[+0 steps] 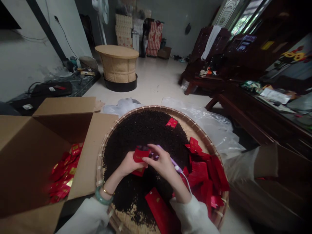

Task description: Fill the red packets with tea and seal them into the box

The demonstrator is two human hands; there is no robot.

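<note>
My left hand (pixel 128 165) grips a small red packet (pixel 140 155) over a heap of dark loose tea (pixel 143 136) in a round woven tray (pixel 195 128). My right hand (pixel 162 164) pinches the top of the same packet and also holds a thin purple tool (pixel 170 159) with a white cord. Several empty red packets (pixel 203 175) lie piled on the tray's right side. One lies on the tea at the back (pixel 172 122) and a longer one near my wrists (pixel 158 204).
An open cardboard box (pixel 36 156) on my left holds several filled red packets (pixel 64 172). Clear plastic sheeting (pixel 209 120) lies behind the tray. Dark wooden furniture (pixel 263 117) stands at right, a round wicker stool (pixel 119 63) further back.
</note>
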